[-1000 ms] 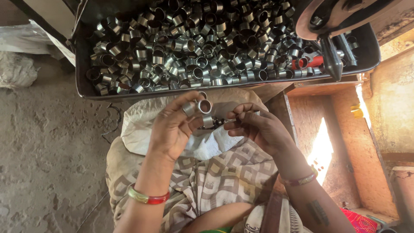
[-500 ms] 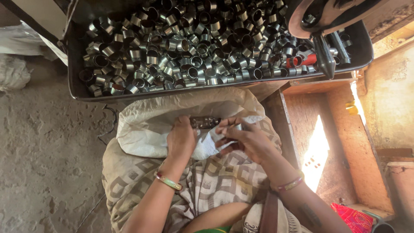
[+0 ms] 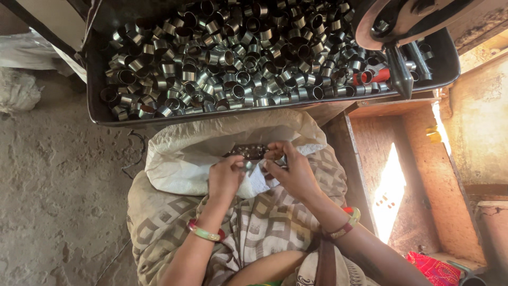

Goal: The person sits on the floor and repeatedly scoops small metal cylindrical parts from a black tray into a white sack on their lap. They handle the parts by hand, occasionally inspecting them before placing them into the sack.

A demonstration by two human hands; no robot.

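At the far left lies bare, dusty floor [image 3: 47, 175], with a crumpled pale bag [image 3: 18, 90] at its edge. Above, a long dark metal tray [image 3: 95, 108] runs from left to right across the top of the view, heaped full with short shiny metal rings [image 3: 238, 58]. Just below its front rim a white woven sack [image 3: 180, 159] lies open on the person's lap, resting on a brown-and-cream patterned cloth [image 3: 254, 228]; in the sack's mouth a small dark cluster of metal pieces [image 3: 248, 151] shows. The left hand [image 3: 226, 177], a green and red bangle [image 3: 203, 232] at its wrist, rests on the sack with its fingers curled; whether they hold anything I cannot tell. Just beside it, the right hand [image 3: 292, 170] has its fingers pinched narrow at the sack's mouth, touching the metal pieces. Further right stands a wooden box frame [image 3: 402, 175], and above it a dark machine part [image 3: 397, 32] overhangs the tray's right end.
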